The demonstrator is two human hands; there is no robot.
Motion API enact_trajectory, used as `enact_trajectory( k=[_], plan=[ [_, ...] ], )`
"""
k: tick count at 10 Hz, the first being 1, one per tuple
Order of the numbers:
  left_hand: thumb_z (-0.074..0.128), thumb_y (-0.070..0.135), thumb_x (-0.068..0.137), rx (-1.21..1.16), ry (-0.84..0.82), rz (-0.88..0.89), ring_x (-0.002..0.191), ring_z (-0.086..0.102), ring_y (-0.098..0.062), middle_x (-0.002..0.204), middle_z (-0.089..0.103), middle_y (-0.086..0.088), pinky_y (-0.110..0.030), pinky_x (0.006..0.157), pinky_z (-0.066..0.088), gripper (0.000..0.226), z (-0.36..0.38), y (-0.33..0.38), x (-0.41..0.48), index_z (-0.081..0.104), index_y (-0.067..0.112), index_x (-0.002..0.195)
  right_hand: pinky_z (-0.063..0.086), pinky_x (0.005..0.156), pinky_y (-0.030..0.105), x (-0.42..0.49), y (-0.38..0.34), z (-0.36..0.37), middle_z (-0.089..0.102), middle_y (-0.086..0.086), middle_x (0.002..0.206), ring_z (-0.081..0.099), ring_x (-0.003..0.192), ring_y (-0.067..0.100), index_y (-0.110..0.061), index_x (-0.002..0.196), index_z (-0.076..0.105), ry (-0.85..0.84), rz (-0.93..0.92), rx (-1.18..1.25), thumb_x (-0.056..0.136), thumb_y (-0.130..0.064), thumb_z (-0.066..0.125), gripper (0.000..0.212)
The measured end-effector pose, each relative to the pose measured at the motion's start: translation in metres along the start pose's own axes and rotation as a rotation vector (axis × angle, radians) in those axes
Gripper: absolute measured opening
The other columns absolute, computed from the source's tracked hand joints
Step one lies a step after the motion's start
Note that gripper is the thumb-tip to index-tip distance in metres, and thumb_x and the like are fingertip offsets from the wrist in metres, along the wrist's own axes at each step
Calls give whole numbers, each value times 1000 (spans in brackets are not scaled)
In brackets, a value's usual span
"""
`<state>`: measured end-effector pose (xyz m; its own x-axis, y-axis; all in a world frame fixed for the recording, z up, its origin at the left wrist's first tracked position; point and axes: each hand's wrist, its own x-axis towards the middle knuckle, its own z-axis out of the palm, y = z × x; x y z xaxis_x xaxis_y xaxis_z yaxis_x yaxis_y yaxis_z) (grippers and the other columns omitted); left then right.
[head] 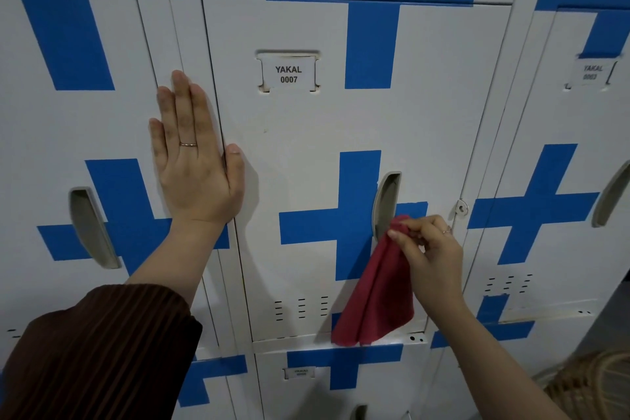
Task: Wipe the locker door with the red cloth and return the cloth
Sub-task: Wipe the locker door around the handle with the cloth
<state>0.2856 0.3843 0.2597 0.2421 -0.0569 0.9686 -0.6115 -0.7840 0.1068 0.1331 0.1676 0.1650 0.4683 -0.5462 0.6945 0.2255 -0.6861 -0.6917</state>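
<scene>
While my left hand (194, 153) lies flat, fingers straight, across the seam at the left edge of the locker door (300, 181), my right hand (431, 249) pinches the top of the red cloth (375, 293) beside the recessed handle (385, 198). The cloth hangs folded down the door, covering part of the blue cross (354, 222) and the handle's lower end. The neighbouring label (591, 73) at right is too blurred to read.

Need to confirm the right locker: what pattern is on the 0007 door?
White locker door with blue tape crosses, clearest in the head view.
</scene>
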Motion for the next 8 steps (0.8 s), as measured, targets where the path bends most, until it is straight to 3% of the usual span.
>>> enact_trajectory(
  k=[1,2,3,4,6,7,8],
  plan=[
    [34,23,86,2,-1,0,141,6,-34,152,13,-23,-33,115,-6,68,0,0,0,13,-3,145,38,68,4,13,-14,12,48,-4,79,50,73,-5,-8,89,68,74,-49,37,77,-3,69,13],
    [34,23,85,-1,-2,-4,141,6,-34,152,13,-23,-33,116,-6,69,0,0,0,13,-3,145,35,72,2,14,-15,27,42,2,80,44,72,2,0,97,69,76,-128,-94,76,-3,70,21],
    [34,24,86,-2,0,0,141,7,-34,152,13,-23,-34,116,-5,69,0,0,0,13,-3,145,36,76,6,1,-3,29,39,3,86,41,75,4,1,104,66,-16,-116,-195,82,-9,65,24],
    [35,23,86,-6,-5,-2,141,6,-34,152,13,-23,-34,115,-6,69,-1,0,0,12,-3,145,45,74,26,-12,7,24,40,1,89,46,75,15,1,104,64,-94,-123,-342,85,-14,61,24],
    [35,22,85,-11,-8,-4,141,6,-34,152,13,-23,-33,116,-6,69,-1,1,-1,11,-2,145,54,48,35,-13,2,22,56,15,74,56,54,25,2,80,63,-124,-278,-654,71,-7,74,16],
    [35,22,85,-9,-8,-5,141,6,-33,153,13,-23,-33,116,-6,69,-1,1,-1,11,-2,146,53,48,36,-12,-1,24,56,16,73,56,56,27,3,78,62,-126,-237,-666,75,-5,71,13],
    [36,22,85,-10,-3,-4,141,6,-33,152,13,-23,-33,116,-6,69,-1,0,0,11,-2,145,51,63,34,-12,-1,26,53,13,85,52,71,25,3,87,62,-127,-129,-516,87,-7,58,11]
  ],
)
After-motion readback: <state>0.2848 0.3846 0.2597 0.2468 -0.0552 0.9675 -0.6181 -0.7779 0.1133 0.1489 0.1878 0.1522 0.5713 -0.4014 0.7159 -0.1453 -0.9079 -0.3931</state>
